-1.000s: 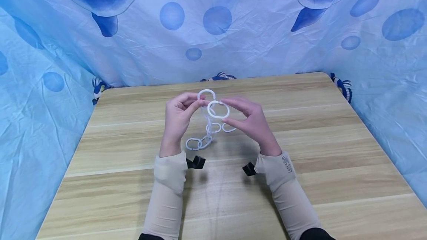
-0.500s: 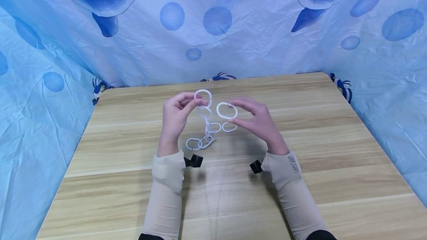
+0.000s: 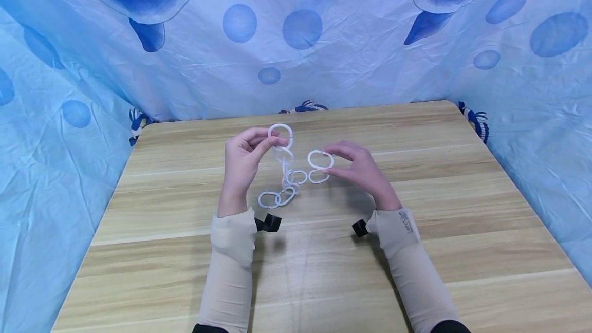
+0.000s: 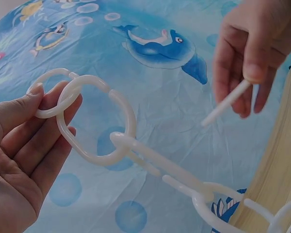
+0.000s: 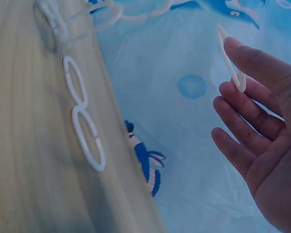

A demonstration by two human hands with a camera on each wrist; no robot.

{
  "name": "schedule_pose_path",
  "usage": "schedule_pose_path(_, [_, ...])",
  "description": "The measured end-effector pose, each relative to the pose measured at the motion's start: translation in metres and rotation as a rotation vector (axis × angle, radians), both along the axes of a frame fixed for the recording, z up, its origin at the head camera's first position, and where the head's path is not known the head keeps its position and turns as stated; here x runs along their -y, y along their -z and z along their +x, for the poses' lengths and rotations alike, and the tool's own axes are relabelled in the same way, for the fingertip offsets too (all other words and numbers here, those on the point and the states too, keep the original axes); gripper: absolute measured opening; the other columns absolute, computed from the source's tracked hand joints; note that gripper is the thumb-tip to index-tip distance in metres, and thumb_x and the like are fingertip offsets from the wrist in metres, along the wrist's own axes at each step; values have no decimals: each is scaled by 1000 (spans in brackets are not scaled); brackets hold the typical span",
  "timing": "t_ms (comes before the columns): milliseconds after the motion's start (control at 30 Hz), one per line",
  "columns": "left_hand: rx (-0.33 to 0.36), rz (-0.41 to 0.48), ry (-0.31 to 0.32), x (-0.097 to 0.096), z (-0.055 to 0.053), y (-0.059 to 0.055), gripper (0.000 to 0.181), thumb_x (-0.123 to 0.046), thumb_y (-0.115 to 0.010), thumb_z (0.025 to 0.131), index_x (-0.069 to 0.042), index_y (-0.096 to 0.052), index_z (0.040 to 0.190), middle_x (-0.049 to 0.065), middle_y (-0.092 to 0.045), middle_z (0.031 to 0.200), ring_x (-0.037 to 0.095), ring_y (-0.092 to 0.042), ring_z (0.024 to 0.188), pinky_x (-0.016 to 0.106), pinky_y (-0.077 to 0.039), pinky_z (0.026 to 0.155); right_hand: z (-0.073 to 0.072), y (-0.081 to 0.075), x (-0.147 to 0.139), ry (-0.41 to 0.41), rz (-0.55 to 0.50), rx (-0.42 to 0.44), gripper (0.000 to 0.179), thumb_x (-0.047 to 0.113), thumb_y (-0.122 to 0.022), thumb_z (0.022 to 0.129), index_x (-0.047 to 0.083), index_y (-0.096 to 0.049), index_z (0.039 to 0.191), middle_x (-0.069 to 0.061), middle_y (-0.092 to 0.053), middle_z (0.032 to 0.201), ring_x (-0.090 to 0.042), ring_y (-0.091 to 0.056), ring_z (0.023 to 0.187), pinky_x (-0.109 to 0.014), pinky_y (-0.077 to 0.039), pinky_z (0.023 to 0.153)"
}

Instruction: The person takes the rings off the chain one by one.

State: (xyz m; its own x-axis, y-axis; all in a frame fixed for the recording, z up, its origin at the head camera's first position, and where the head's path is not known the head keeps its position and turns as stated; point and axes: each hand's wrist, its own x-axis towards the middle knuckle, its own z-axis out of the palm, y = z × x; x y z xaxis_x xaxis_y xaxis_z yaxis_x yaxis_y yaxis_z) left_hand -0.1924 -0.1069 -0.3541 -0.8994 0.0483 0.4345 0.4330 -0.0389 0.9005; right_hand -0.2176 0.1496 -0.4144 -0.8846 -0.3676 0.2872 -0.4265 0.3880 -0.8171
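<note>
My left hand (image 3: 241, 166) pinches the top link (image 4: 52, 112) of a white plastic chain between thumb and fingers. From it, interlocked links (image 4: 131, 114) hang down to the wooden table, where the lower end (image 3: 268, 207) lies toward the left. Each oval link has a small gap in its side. Off to the right, my right hand (image 3: 363, 172) holds a single separate white link (image 5: 225, 54) by thumb and fingertips, raised above the table and apart from the chain. In the head view this link overlaps a link on the table (image 3: 318, 183).
Two white links, a nearer one (image 5: 100, 168) and a farther one (image 5: 68, 82), lie end to end on the wooden table (image 3: 462, 209) beside the chain. A blue sea-animal curtain (image 3: 361, 76) hangs behind and around the table. Each wrist carries a black camera mount (image 3: 272, 223).
My right hand has moved right and slightly down with its link, widening the distance from the chain's top link. My left hand has shifted slightly left, still pinching the chain.
</note>
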Motion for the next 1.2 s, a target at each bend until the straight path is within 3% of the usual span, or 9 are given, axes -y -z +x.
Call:
schedule_pose_path(300, [-6,-1,1,0,-1,1,20,-2,-65,91,14,-64,100,-14,-75,81,7,-73,81,27,-55,95,-12,19,-7,16,-67,181,46,6,-79,78,3,-64,121,-22,-59,120,-31,-58,117,-35,-48,107])
schedule_pose_path(567, [-3,19,12,1,-1,2,20,-2,-65,90,15,-63,100,-12,-75,81,8,-73,81,28,-56,93,-23,39,-15,44,-80,229,47,4,-79,77,3,-63,122,-25,-56,116,-34,-57,108,-34,-53,101])
schedule_pose_path(900, [3,18,16,1,-1,2,23,-3,-65,91,17,-62,101,-12,-75,81,8,-73,80,28,-55,95,-27,52,-21,114,40,243,47,11,-80,78,5,-63,121,-14,-59,110,-23,-59,102,-38,-53,99])
schedule_pose_path(1200, [1,17,14,1,-1,2,20,-2,-65,90,15,-63,100,-11,-75,81,8,-73,80,29,-56,95,-31,60,-30,141,131,262,47,13,-80,78,5,-63,121,-13,-61,110,-27,-61,100,-41,-54,95])
